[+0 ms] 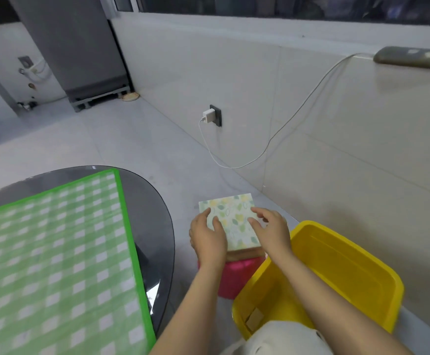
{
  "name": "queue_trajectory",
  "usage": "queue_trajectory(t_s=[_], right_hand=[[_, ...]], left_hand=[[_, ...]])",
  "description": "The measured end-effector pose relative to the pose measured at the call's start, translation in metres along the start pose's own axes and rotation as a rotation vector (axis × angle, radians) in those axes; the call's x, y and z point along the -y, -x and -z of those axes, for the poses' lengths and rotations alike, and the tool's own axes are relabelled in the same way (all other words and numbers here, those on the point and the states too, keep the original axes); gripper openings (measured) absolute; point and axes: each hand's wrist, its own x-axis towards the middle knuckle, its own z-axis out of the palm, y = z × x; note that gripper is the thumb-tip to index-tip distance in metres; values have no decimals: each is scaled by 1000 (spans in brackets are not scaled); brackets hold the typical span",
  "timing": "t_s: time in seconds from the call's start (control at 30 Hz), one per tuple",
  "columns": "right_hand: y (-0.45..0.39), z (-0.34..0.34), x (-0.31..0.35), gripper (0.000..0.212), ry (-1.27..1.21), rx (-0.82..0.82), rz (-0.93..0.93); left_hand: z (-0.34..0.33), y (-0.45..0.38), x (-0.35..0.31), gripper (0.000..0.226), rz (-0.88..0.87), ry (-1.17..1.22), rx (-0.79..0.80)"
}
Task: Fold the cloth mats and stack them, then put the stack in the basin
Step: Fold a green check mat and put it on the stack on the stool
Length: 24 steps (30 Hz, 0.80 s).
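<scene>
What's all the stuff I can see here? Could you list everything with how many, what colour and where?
folded mat stack: one stack, top mat pale with green and yellow leaf print, a brownish layer beneath, on the pink stool
pink stool: one, pink, on the floor between table and basin
basin: one, yellow, on the floor at right
checked cloth: one, green and white, spread on the table
table: one, dark glass, at left
charger: one, white, plugged into the wall socket
cable: one, white, hanging along the wall
left hand: on the stack's left edge
right hand: on the stack's right edge
</scene>
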Motion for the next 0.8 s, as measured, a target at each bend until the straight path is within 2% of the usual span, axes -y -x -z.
queue_trajectory(t_s=[0.2,0.4,0.6,0.8], right_hand=[[37,33,102,25,-211,140,190],[100,34,180,23,-239,309,351],[174,-7,205,25,-228,443,419],[233,-52,195,24,-121,617,445]], left_hand=[[80,30,-61,26,-236,84,8],[174,63,-64,22,-414,-29,-49],[257,96,-21,21,-449,-176,-115],[316,130,41,22,-336,-323,-93]])
